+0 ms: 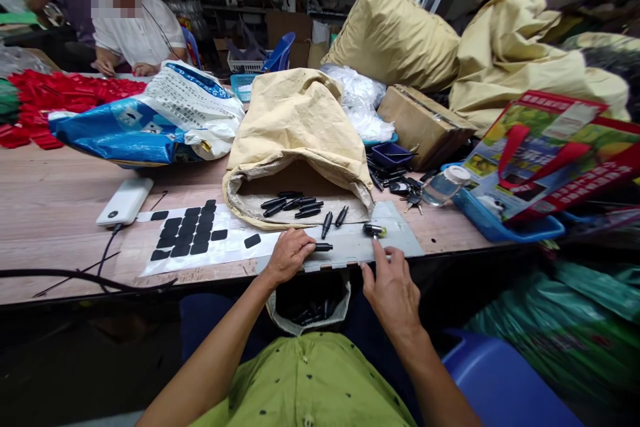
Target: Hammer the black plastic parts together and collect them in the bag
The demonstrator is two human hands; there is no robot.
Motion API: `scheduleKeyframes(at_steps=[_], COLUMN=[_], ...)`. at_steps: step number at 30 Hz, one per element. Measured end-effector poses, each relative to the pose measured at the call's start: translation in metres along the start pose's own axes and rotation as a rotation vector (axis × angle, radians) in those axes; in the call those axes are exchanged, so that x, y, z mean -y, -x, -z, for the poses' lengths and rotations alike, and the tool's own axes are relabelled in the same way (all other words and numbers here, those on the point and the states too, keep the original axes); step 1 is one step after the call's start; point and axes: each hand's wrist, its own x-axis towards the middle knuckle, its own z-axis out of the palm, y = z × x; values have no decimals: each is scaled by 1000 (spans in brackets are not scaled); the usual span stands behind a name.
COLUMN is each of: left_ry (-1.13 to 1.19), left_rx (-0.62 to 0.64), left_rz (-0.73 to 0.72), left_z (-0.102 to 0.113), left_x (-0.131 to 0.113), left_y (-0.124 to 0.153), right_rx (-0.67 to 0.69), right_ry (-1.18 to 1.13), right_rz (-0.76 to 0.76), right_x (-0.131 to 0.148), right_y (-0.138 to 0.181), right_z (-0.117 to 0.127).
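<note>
My left hand [289, 256] is closed at the front edge of the table, pinching a slim black tube [324, 247] that points right. To its right, my right hand [393, 285] has its fingers apart. Its index fingertip is close to a small black piece with a yellow-green end [374, 231]; whether they touch, I cannot tell. Both hands are over a grey sheet [400, 220]. Beyond them lies a cream cloth sack [300, 120], its mouth facing me, with several black tubes [295, 203] inside. Loose black tubes [327, 225] lie just outside the mouth.
Below the table edge, an open bag [345, 307] holds more black tubes. Left are a white sheet with black stickers [190, 233], a white power bank [125, 201] and a blue-white sack [165, 113]. Right are a jar [445, 187] and blue tray [530, 232]. A person [137, 33] sits across.
</note>
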Motion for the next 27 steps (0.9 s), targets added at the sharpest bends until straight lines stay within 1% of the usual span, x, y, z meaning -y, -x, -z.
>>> scheduleKeyframes(at_steps=[1,2,5,6,8,10,14,20,27], left_ry=[-4,-8,-25,-31,-45,-59,-69,-50,-104], left_rx=[5,10,28,33,43,52,60,69,18], left_rz=[-5,-10,-22,-27,-36,-45,-50,-97,-150], left_z=[0,1,2,2,3,3,4,3,-2], left_x=[0,0,-1,-1,-2,-2,-4,-6,-4], left_y=[0,0,1,1,1,0,1,2,5], right_rx=[14,61,271,322,377,392,368,316,347], right_ry=[-62,-152,-445,-524,-643,-712,-671,-595,-505], right_rz=[18,31,41,33,8,-22,-21,58,80], right_x=[5,9,20,24,31,37,43,42,47], right_y=[-3,-7,-17,-20,-23,-24,-25,-25,-24], right_z=[3,4,-5,-9,-18,-23,-27,-31,-26])
